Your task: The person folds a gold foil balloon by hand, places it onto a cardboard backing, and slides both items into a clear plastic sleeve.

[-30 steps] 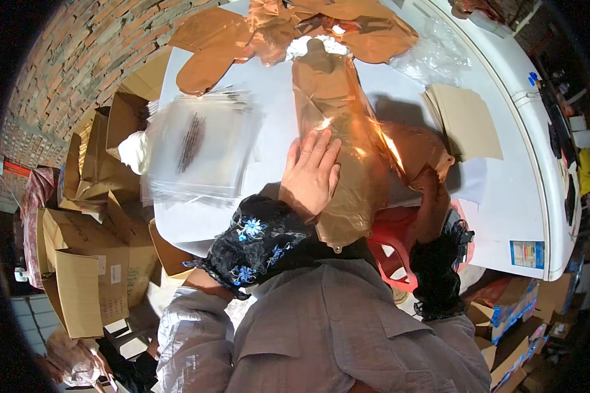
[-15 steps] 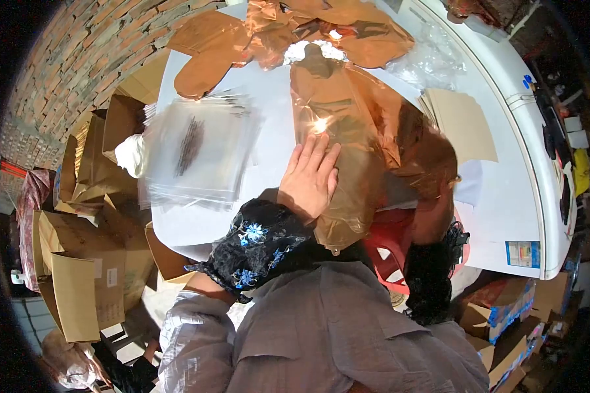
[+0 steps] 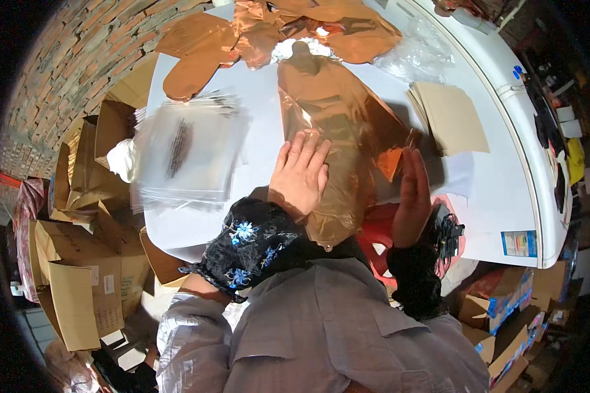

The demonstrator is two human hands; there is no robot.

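Observation:
A flat, copper-coloured foil balloon (image 3: 337, 177) lies lengthwise on the white table in front of me, its rounded tab pointing away. My left hand (image 3: 299, 173) rests palm down on its left side, fingers spread slightly. At the balloon's right edge is my right hand (image 3: 413, 196), fingers stretched upward and held side by side. A raised, shiny corner of foil meets those fingertips; whether the thumb touches it is hidden. More copper foil balloons (image 3: 200, 49) lie in a loose heap at the far end.
A stack of clear plastic bags (image 3: 203, 154) lies left, and tan card sheets (image 3: 449, 118) lie right on the table (image 3: 488, 203). Crumpled clear plastic (image 3: 416, 52) sits behind. Cartons (image 3: 85, 275) stand at left; a red stool (image 3: 378, 229) and black cables (image 3: 447, 232) are near my right wrist.
My right hand has swung left and in, off the right-hand flap of foil. That flap, spread out and blurred before, now lies closer to the balloon's middle. My left hand stays flat on the foil.

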